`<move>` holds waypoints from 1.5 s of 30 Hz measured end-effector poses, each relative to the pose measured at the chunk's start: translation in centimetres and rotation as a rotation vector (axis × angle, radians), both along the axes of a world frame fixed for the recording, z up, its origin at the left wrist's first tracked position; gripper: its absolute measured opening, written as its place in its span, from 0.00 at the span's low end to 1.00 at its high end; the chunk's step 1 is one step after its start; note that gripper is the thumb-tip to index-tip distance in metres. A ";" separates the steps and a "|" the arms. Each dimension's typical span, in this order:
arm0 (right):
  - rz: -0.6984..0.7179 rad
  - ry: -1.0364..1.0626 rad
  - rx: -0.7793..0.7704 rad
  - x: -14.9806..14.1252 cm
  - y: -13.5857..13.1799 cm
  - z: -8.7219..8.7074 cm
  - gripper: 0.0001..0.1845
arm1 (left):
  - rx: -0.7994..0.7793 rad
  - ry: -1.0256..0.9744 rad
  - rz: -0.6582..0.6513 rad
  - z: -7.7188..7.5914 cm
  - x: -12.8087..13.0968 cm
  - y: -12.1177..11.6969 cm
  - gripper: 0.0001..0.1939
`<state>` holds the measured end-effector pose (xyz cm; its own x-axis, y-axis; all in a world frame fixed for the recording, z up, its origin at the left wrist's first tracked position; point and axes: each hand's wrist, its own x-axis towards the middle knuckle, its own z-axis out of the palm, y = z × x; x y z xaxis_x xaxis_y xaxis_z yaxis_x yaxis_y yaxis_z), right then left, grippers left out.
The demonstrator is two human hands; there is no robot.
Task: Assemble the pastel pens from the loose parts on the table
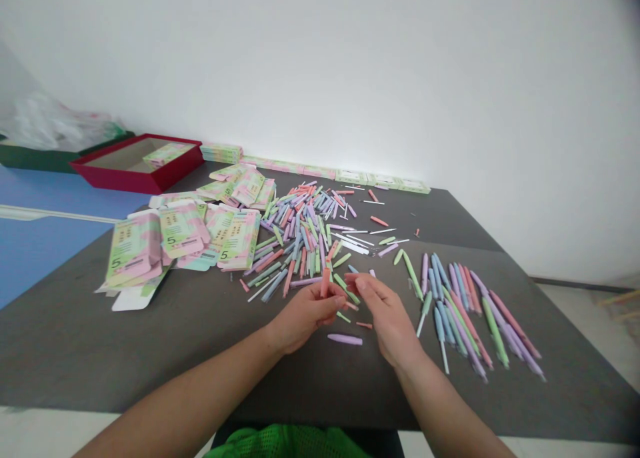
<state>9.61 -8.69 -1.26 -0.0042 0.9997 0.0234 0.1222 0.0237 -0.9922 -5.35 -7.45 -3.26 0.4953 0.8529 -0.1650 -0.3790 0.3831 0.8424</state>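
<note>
My left hand point(310, 316) is closed around a coral pen barrel point(325, 282), which stands up out of the fingers. Just to its right is my right hand point(383, 308), its fingers stretched toward the left hand and slightly bent; I see nothing held in it. Below the hands lies a lilac pen barrel point(345, 339), and a small coral pen part point(365, 325) is beside the right wrist. Beyond the hands spreads a large heap of pastel pen parts point(305, 228). White refills point(353, 241) lie at the heap's right side.
Several pastel pens point(463, 305) lie in a loose group on the right. At left are printed paper packets point(133, 248) and a red box point(115, 178). A row of packets point(350, 177) lines the wall. A clear plastic bag point(55, 125) is at the far left.
</note>
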 end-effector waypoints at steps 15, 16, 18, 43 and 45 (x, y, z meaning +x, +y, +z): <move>0.032 0.373 -0.010 0.1 1.5 1.2 0.14 | -0.012 0.058 -0.070 -1.0 0.3 -0.2 0.09; 0.006 0.334 0.020 0.7 1.5 1.4 0.14 | -0.025 0.049 -0.025 -0.7 0.0 0.1 0.09; -0.025 0.175 0.041 2.1 1.2 1.5 0.15 | -0.022 0.040 0.087 -0.1 -0.5 0.6 0.09; 0.203 -0.239 0.023 1.6 -0.8 -0.6 0.13 | 0.490 0.515 0.137 0.4 -1.0 0.7 0.10; 0.186 -0.115 -0.062 1.1 -0.8 -1.0 0.15 | 0.545 0.516 0.158 0.4 -0.9 0.5 0.12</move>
<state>10.72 -9.54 -2.25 -0.1881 0.9809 -0.0493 0.2336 -0.0040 -0.9723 -6.29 -6.97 -2.89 0.3348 0.9343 0.1223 0.0975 -0.1634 0.9817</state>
